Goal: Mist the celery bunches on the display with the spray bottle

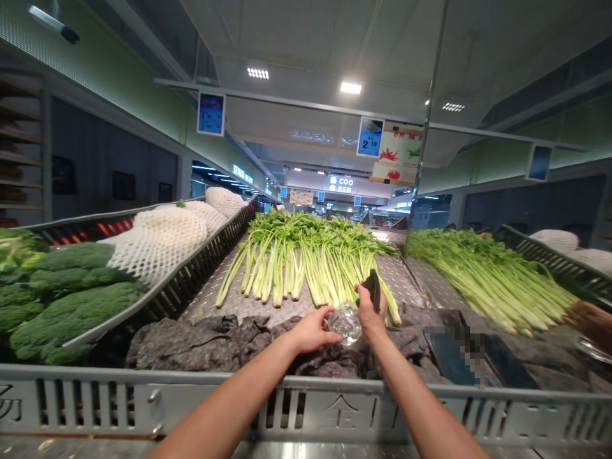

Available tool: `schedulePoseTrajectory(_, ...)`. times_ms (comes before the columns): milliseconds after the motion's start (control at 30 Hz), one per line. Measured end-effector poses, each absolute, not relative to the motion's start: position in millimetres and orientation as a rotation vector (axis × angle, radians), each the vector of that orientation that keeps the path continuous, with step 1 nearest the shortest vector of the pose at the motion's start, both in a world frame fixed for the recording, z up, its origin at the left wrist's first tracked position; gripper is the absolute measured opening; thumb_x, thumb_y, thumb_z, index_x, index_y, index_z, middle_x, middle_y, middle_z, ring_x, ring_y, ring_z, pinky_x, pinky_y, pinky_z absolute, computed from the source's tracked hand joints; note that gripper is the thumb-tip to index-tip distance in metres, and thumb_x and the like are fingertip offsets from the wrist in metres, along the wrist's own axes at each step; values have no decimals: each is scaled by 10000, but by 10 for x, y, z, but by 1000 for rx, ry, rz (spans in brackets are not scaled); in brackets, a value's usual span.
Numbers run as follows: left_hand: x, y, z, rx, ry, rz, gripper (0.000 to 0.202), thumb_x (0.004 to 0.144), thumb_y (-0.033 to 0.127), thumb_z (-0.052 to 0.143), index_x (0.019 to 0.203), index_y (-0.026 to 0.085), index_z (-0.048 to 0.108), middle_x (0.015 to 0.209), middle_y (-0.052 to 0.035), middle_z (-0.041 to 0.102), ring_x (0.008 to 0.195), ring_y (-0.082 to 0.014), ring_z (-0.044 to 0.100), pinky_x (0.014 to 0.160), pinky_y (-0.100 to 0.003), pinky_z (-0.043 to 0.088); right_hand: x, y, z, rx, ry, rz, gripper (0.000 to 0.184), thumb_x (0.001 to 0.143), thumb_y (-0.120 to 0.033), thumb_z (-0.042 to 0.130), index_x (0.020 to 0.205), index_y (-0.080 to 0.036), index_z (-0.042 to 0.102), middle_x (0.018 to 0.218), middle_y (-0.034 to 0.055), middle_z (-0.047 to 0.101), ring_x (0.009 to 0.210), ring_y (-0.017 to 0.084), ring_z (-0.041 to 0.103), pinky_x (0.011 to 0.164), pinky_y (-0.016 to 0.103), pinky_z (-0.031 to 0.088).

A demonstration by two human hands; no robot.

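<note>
My left hand (313,331) curves its thumb and fingers around the left side of a clear, shiny plastic thing (347,324), whose exact kind I cannot make out. On its right is my right hand (371,311), closed around a black tool (374,288) that points upward; its kind is partly hidden by the fingers. Both hands are above a crumpled dark grey felt cloth (201,344) at the front of the display. Just beyond them, bunches of celery (296,255) lie side by side, their pale stalk ends toward me.
A grey slotted rail (215,401) runs along the front. To the left, a black crate wall (210,268) separates broccoli (81,312) and produce in white foam nets (162,242). A mirror (478,255) on the right reflects celery. A dark phone-like slab (444,357) lies on the right.
</note>
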State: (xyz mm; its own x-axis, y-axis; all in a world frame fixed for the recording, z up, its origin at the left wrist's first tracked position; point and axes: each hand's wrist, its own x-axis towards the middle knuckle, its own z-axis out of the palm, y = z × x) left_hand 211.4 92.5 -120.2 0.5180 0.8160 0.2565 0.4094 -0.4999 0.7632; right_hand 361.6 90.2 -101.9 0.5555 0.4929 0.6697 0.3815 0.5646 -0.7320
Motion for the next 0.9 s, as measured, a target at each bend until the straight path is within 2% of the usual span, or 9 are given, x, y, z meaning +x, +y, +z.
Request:
schedulePoseTrajectory(200,2133,988,-1251,2133,935,925,550,581,306,618,1096,179,470,1015,-55,554,825,-156,515,754,-279,425,3592,785,-939,-1034,-1029,-31,209,666,-314,467,803,-170,532,777,34,575,718,170,529,690,273,379)
schedulePoseTrajectory(433,2138,946,-1207,2134,912,950,517,608,267,580,1105,176,466,1051,-62,540,847,-159,518,780,-291,424,3618,801,-921,-987,-911,-20,260,654,-322,477,858,-164,512,846,55,574,794,184,537,754,295,379)
schedulePoseTrajectory(700,2143,912,-1173,2144,885,934,488,619,216,556,1100,183,477,1038,-58,552,872,-158,526,810,-292,416,3654,787,-912,-1079,-934,-64,198,667,-337,455,746,-172,532,729,34,562,719,188,519,700,301,376)
schedulePoseTrajectory(900,2146,977,-1219,2138,882,953,505,612,239,576,1104,184,475,1052,-53,548,866,-156,525,819,-301,412,3604,768,-919,-1009,-1081,-143,230,664,-316,452,830,-168,510,811,48,569,727,177,533,702,296,388)
